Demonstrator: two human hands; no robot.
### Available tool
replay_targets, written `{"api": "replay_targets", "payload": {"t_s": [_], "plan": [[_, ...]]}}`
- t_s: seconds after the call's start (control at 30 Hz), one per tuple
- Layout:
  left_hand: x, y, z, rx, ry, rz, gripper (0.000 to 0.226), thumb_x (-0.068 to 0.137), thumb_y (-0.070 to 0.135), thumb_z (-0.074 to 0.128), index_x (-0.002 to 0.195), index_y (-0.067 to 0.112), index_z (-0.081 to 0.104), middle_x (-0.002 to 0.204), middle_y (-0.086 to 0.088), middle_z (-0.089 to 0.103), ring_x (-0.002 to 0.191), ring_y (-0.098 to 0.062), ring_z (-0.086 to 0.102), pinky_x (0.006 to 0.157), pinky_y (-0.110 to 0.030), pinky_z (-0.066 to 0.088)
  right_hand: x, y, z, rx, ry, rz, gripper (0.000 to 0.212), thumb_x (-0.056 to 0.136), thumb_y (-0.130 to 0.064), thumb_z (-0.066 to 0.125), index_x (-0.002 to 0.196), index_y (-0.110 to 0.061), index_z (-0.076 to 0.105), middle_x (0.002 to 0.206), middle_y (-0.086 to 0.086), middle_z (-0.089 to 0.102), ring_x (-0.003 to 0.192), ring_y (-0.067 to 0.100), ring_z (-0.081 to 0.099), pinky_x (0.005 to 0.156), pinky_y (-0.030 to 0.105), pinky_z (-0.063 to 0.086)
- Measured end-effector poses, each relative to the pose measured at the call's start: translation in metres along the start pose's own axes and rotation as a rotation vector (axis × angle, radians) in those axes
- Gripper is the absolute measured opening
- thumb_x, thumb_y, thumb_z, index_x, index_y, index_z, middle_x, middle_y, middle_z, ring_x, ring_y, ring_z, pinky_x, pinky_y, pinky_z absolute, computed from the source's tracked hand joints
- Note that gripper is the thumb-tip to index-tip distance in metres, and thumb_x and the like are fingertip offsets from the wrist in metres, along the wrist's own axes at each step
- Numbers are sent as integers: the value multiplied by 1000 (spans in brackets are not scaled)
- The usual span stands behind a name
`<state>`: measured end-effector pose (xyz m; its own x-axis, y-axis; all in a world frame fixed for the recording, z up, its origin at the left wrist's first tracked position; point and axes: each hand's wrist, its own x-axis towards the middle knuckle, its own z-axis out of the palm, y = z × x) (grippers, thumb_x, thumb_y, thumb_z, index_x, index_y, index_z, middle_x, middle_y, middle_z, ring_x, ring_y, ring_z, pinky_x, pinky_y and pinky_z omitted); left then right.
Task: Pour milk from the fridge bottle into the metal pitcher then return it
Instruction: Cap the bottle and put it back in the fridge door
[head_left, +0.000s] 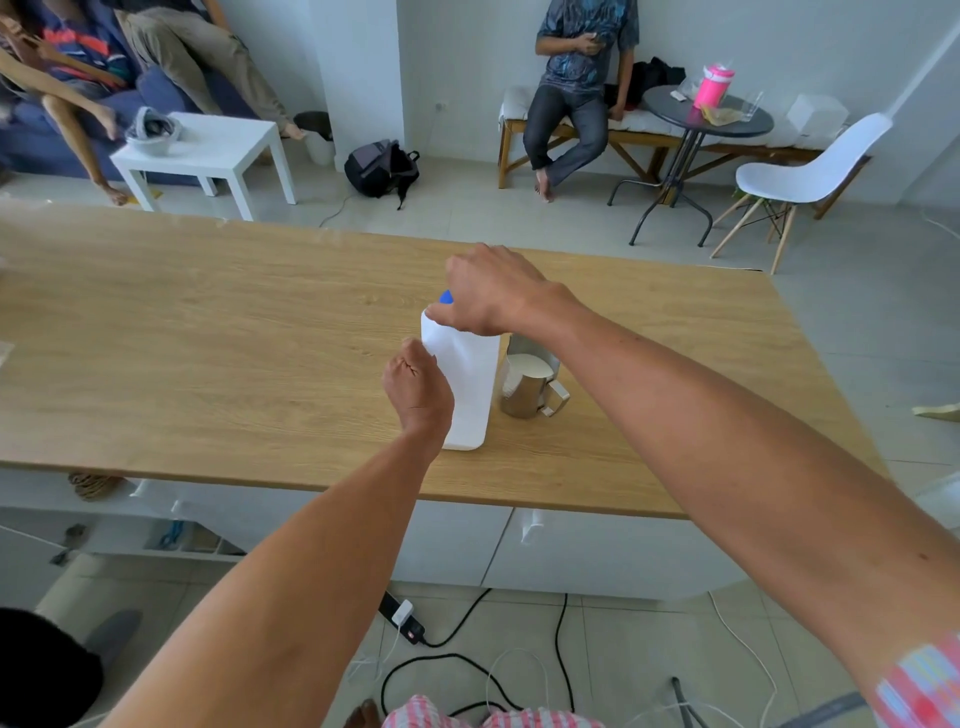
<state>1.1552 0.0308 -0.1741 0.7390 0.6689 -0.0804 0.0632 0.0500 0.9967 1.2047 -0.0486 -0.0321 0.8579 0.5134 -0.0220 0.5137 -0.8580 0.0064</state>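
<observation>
A white milk bottle stands upright on the wooden counter. My left hand grips the bottle's left side. My right hand is closed over the bottle's top, on the blue cap, of which only an edge shows. Just right of the bottle sits the metal pitcher, holding milk, with its handle toward the right front.
Past the counter are a white side table, a dark backpack, a round black table with a pink bottle, a white chair and seated people. Cables and a power strip lie on the floor below.
</observation>
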Motion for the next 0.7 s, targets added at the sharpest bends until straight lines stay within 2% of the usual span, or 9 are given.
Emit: {"api": "replay_targets", "payload": {"t_s": [0.07,0.13,0.2,0.27,0.4,0.47,0.57,0.7], "plan": [[2,-2,1,-2,15,-2,34,87,34,30,59,14,31,64,-11,40,63,-23,34,60,-38,31,0,4,7,3,26,-11,47,96,-54,54,69,-19,38,78,0,45,79,27,49,67,36,35],[4,-4,2,-9,17,-8,35,87,35,30,59,14,33,63,-10,43,64,-24,36,61,-40,33,0,12,15,-63,72,-57,51,97,-63,43,79,-16,50,80,1,50,78,28,53,68,36,35],[3,-5,4,-12,19,-9,36,88,36,30,59,14,34,62,-8,44,65,-24,38,62,-38,34,2,21,26,-158,159,-111,57,96,-69,32,86,-17,54,84,2,55,74,28,55,66,36,34],[0,-5,6,-5,28,8,37,90,34,29,58,16,35,60,-3,45,66,-23,41,60,-35,35,4,24,33,-206,245,-146,61,95,-69,30,79,-15,54,76,2,56,65,27,54,60,34,33],[0,-5,13,10,108,16,43,102,20,32,59,16,35,64,-3,41,72,-22,46,53,-20,31,7,18,36,-249,303,-113,62,97,-62,33,65,-12,51,58,-1,40,55,24,45,55,31,28],[3,-5,16,12,146,0,44,103,18,33,59,16,34,68,-8,41,72,-23,44,56,-23,32,8,16,37,-239,314,-80,60,96,-61,34,63,-14,50,56,-1,39,54,23,44,54,30,27],[3,-4,18,0,184,-23,40,98,27,31,60,16,34,71,-11,43,71,-22,42,63,-35,34,9,11,39,-212,320,-33,59,96,-60,35,57,-16,44,55,-2,39,54,22,45,55,30,28],[2,-2,19,15,185,-28,39,97,26,29,60,15,34,72,-12,47,71,-23,41,60,-32,33,9,5,43,-180,336,25,59,97,-59,36,54,-17,36,55,-2,37,54,22,44,54,30,29]]}}
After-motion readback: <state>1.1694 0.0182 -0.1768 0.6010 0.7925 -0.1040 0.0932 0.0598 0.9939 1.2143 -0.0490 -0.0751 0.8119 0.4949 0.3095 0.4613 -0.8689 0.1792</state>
